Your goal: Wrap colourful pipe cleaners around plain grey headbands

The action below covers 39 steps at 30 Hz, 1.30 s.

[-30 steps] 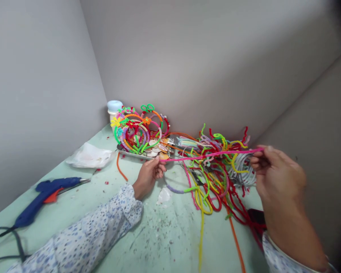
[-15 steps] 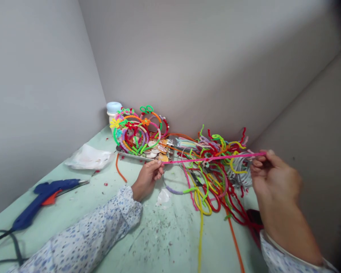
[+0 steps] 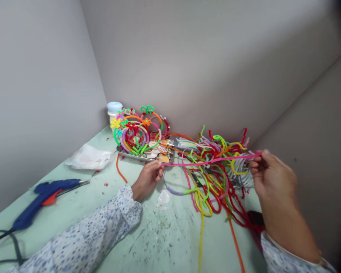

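Our right hand (image 3: pixel 275 180), shifted slightly inward, and left hand (image 3: pixel 148 179) pinch a pink pipe cleaner (image 3: pixel 210 162) crosswise between them.

My right hand (image 3: pixel 275 180) edged inward toward my left hand (image 3: pixel 148 179), narrowing the gap between them within half a second. The pink pipe cleaner (image 3: pixel 216 160), pulled straight a moment earlier, slackened into a shallow sag, running lower than one second before.
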Each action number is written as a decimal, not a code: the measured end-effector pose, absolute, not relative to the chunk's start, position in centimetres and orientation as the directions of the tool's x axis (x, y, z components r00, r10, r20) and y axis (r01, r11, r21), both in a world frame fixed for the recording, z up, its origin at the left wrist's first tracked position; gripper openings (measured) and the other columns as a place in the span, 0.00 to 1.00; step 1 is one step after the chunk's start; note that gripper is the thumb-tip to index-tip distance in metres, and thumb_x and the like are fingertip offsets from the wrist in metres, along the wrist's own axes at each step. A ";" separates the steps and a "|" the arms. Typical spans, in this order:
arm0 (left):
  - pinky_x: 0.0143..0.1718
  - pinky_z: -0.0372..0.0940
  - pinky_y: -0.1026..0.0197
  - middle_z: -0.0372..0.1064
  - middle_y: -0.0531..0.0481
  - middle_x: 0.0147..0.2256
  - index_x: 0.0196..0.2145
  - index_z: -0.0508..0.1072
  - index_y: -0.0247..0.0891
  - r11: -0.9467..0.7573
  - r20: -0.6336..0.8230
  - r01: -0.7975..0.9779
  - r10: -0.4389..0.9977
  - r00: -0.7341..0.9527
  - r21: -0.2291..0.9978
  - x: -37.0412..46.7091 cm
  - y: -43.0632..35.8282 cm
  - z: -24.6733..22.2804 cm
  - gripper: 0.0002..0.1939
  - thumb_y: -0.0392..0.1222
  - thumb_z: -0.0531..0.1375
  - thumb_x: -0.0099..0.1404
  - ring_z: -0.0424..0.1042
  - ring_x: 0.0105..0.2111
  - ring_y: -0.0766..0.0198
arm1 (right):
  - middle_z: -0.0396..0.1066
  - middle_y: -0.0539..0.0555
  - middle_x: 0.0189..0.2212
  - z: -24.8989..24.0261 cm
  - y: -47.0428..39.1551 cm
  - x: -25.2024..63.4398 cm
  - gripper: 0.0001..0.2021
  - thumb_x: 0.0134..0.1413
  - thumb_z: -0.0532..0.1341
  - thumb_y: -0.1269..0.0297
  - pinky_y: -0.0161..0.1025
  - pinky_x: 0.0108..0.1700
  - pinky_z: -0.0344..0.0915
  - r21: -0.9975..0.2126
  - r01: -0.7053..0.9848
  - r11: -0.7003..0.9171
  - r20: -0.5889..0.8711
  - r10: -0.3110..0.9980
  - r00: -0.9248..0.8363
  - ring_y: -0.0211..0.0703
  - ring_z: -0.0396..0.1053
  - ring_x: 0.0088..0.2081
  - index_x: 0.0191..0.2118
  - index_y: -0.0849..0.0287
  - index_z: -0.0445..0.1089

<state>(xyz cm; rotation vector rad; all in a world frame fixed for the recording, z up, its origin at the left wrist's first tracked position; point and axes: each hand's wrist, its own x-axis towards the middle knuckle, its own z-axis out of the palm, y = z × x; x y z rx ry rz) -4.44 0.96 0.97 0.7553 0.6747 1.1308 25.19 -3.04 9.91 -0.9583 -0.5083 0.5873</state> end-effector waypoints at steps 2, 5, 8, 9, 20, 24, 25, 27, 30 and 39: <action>0.15 0.49 0.72 0.62 0.55 0.18 0.25 0.68 0.33 0.253 -0.083 -0.518 0.941 0.328 0.817 -4.4 0.9 0.9 0.10 0.42 0.64 0.55 0.57 0.16 0.76 | 0.63 0.47 0.19 9.6 -2.9 25.5 0.04 0.47 0.63 0.72 0.24 0.17 0.56 -0.862 -0.233 0.449 0.154 0.670 0.726 0.28 0.60 0.18 0.26 0.65 0.68; 0.16 0.49 0.71 0.62 0.55 0.18 0.24 0.67 0.34 0.292 -0.072 -0.472 0.900 0.430 0.832 -4.2 0.7 0.7 0.10 0.41 0.64 0.54 0.57 0.16 0.75 | 0.64 0.47 0.19 9.5 -2.8 25.9 0.04 0.50 0.61 0.71 0.25 0.17 0.57 -0.852 -0.279 0.443 0.127 0.691 0.711 0.29 0.61 0.18 0.27 0.64 0.67; 0.16 0.48 0.71 0.62 0.55 0.18 0.25 0.66 0.34 0.301 -0.080 -0.447 0.890 0.448 0.842 -4.2 0.7 0.6 0.11 0.42 0.64 0.53 0.57 0.16 0.75 | 0.65 0.47 0.20 9.6 -3.0 25.6 0.05 0.47 0.64 0.68 0.25 0.18 0.58 -0.858 -0.279 0.431 0.132 0.711 0.691 0.30 0.62 0.18 0.29 0.63 0.67; 0.16 0.48 0.71 0.62 0.55 0.18 0.25 0.67 0.34 0.297 -0.081 -0.449 0.895 0.439 0.843 -4.2 0.7 0.6 0.11 0.42 0.65 0.53 0.57 0.16 0.75 | 0.66 0.47 0.21 9.7 -3.0 25.3 0.07 0.45 0.66 0.68 0.25 0.18 0.58 -0.867 -0.267 0.421 0.143 0.724 0.675 0.29 0.62 0.18 0.30 0.63 0.68; 0.16 0.48 0.71 0.62 0.55 0.19 0.27 0.69 0.33 0.259 -0.069 -0.472 0.921 0.383 0.842 -3.7 0.7 0.4 0.09 0.42 0.63 0.56 0.56 0.16 0.76 | 0.70 0.47 0.22 7.5 -3.3 19.6 0.14 0.44 0.67 0.55 0.29 0.23 0.59 -0.994 0.111 -0.006 0.021 0.972 0.236 0.32 0.63 0.21 0.35 0.60 0.73; 0.16 0.47 0.70 0.63 0.55 0.18 0.26 0.69 0.33 0.288 -0.092 -0.412 0.897 0.433 0.864 -3.2 -0.1 0.5 0.12 0.45 0.64 0.56 0.56 0.15 0.76 | 0.70 0.47 0.22 6.2 -3.4 16.5 0.14 0.48 0.65 0.53 0.30 0.22 0.56 -0.998 0.061 -0.029 -0.023 0.995 0.098 0.33 0.62 0.21 0.34 0.59 0.74; 0.16 0.47 0.70 0.63 0.54 0.18 0.26 0.69 0.33 0.293 -0.095 -0.386 0.885 0.456 0.875 -3.1 -0.3 0.6 0.13 0.46 0.64 0.56 0.56 0.14 0.76 | 0.69 0.46 0.21 6.0 -3.4 16.1 0.14 0.48 0.64 0.52 0.30 0.22 0.56 -0.999 0.036 -0.026 -0.023 0.995 0.093 0.32 0.61 0.20 0.32 0.59 0.73; 0.17 0.48 0.70 0.64 0.54 0.18 0.26 0.70 0.33 0.299 -0.098 -0.333 0.857 0.506 0.894 -2.9 -0.8 0.7 0.13 0.46 0.64 0.56 0.57 0.14 0.75 | 0.67 0.46 0.19 5.8 -3.5 15.6 0.14 0.48 0.65 0.52 0.30 0.22 0.54 -0.999 -0.020 -0.034 -0.035 0.996 0.077 0.32 0.59 0.19 0.30 0.59 0.72; 0.19 0.51 0.68 0.67 0.52 0.20 0.27 0.71 0.34 0.313 -0.108 -0.255 0.798 0.593 0.915 -2.8 -1.3 0.9 0.12 0.46 0.64 0.56 0.60 0.16 0.73 | 0.67 0.46 0.18 5.9 -3.6 15.6 0.14 0.48 0.65 0.52 0.30 0.22 0.55 -0.997 -0.058 -0.058 -0.061 0.997 0.051 0.32 0.60 0.19 0.27 0.59 0.71; 0.25 0.55 0.67 0.66 0.53 0.24 0.34 0.75 0.34 0.208 -0.046 -0.247 0.843 0.535 0.946 -2.8 -1.3 1.2 0.13 0.47 0.64 0.56 0.61 0.22 0.72 | 0.72 0.47 0.20 5.4 -3.9 15.1 0.12 0.53 0.60 0.53 0.33 0.25 0.60 -0.979 0.199 -0.044 -0.057 0.997 -0.060 0.35 0.63 0.20 0.29 0.56 0.70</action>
